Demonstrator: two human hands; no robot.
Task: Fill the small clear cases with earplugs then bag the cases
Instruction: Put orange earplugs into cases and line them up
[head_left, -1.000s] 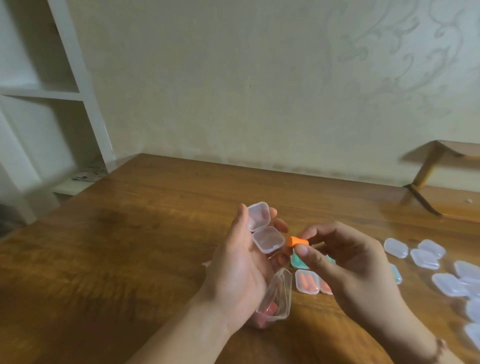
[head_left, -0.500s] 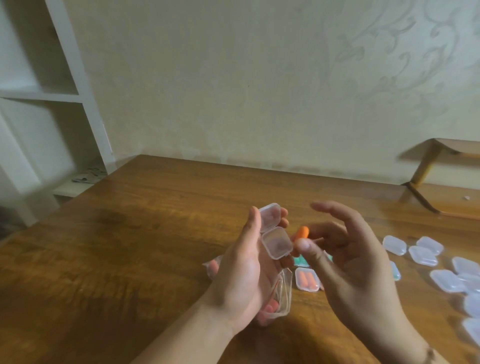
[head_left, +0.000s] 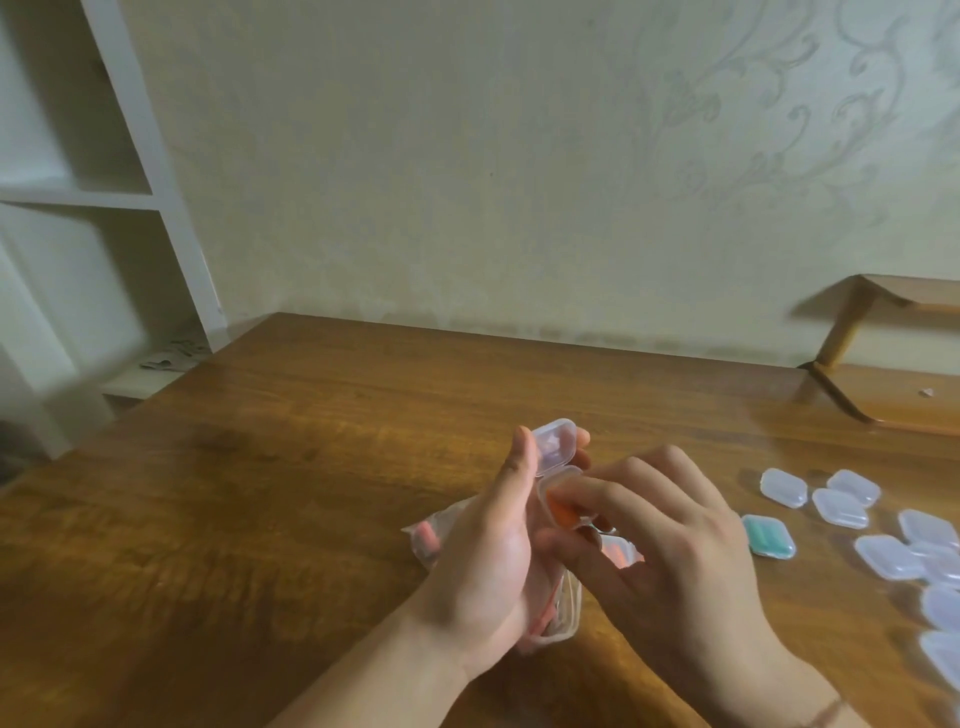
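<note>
Dim, warm, yellowish light leaves soft shadows on the table (head_left: 311, 467) left of and below the fingers (head_left: 623, 493), which are slightly motion-blurred, while the shelf (head_left: 78, 192) far left of them smears and bends with wide-angle distortion.

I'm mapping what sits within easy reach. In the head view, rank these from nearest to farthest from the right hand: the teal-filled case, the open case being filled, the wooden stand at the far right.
1. Open clear case: held in the left hand, touching the right hand's fingers.
2. Teal-filled case: on the table, just right of that hand.
3. Wooden stand: far right, against the wall.
</note>
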